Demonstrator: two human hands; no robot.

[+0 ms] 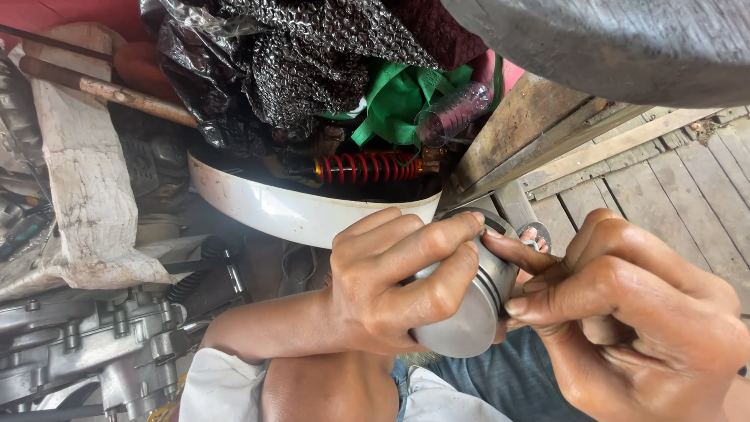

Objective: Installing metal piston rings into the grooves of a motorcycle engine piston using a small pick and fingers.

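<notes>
The left hand [391, 281] is wrapping its fingers and thumb tightly around a metal piston [469, 301], holding it in the air above the person's lap, crown tilted toward the camera. The right hand [625, 312] is closing in from the other side, its fingertips [512, 258] pinched together and pressing at the ring grooves near the piston's upper edge; whether a thin ring is sitting between them is too small to tell. To my eye, working the groove well is calling for a steady clamp from the left hand while the right is going evenly around the rim without twisting or forcing. Just behind the piston a white curved panel [297, 211] is lying close, with a red coil spring [367, 166] and crumpled black plastic wrap [281, 55] above it. An engine casing [86, 344] is crowding the lower left, so free room on that side is looking tight. Open space is lying to the right, over the wooden plank floor [672, 180].
</notes>
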